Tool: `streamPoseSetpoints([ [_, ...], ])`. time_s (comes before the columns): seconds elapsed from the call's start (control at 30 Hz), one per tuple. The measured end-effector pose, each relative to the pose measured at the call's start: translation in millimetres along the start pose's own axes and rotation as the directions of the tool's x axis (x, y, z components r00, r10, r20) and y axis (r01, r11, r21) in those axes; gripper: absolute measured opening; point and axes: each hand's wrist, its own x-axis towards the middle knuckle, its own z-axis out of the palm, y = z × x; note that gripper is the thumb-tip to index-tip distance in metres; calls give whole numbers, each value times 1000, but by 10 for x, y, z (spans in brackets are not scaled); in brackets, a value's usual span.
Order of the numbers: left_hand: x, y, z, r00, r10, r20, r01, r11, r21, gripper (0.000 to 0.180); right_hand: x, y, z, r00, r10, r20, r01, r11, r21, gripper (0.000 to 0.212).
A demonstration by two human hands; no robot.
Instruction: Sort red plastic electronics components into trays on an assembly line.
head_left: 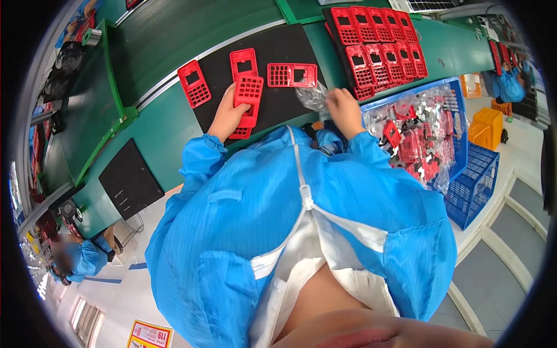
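Observation:
My left hand (228,114) is closed around a red plastic housing (249,91) with a grid of key holes, held over the black mat (216,65). In my right hand (344,110) is a crumpled clear plastic bag (313,97), pinched at the mat's right edge. Another red housing (242,60), with a window opening, lies just beyond the held one. A sideways housing (292,75) rests between my hands, and a tilted housing (193,84) sits at the mat's left edge. Below my left hand, part of a further red piece (239,133) shows, mostly covered.
Rows of red housings (377,55) stand stacked at the far right of the green bench (449,49). A blue crate (462,136) of bagged red parts is beside my right arm. Yellow crates (487,124) stand on the floor. At lower left is another person (87,258).

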Motion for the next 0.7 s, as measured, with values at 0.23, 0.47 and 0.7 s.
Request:
streamPoseSetpoints([
  [0.23, -100, 62, -20, 997, 29, -70, -24, 998, 65, 52, -584, 1251, -1319, 976, 218, -2, -175, 778, -604, 20],
  [0.47, -226, 124, 33, 997, 0, -74, -6, 996, -88, 57, 179, -703, 131, 993, -100, -66, 102, 995, 13, 41],
  [0.7, -452, 269, -30, 922, -324, -213, 129, 775, -619, 42, 539, -892, 751, 914, -405, -34, 397, 908, -132, 36],
])
